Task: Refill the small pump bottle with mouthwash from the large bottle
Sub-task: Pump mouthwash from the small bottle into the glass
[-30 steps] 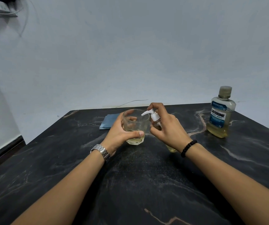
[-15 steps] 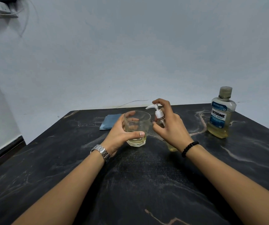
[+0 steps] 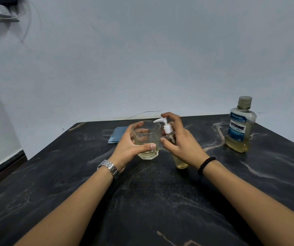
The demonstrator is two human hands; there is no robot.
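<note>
1. The black marble-pattern table [image 3: 71, 174] with pale veins fills the lower view, set against a plain grey-white wall.
2. The large Listerine Cool Mint bottle [image 3: 241, 125] stands upright at the table's far right, capped, with yellowish liquid in its lower part, well apart from both hands.
3. The left hand [image 3: 130, 148], with a metal watch [image 3: 109, 168] on its wrist, grips a clear glass tumbler [image 3: 147, 139]; the fingers curl round the far side and the thumb lies across the near side. A little yellowish liquid sits in the bottom of the tumbler.
4. The right hand [image 3: 181, 144], with a black bead bracelet [image 3: 205, 165] on its wrist, holds the small pump bottle [image 3: 175, 153] just right of the tumbler, tilted, thumb on the near side and index finger arched above the white pump head, whose nozzle points over the tumbler's rim.
5. A folded blue cloth [image 3: 117, 136] lies flat behind the left hand.
</note>
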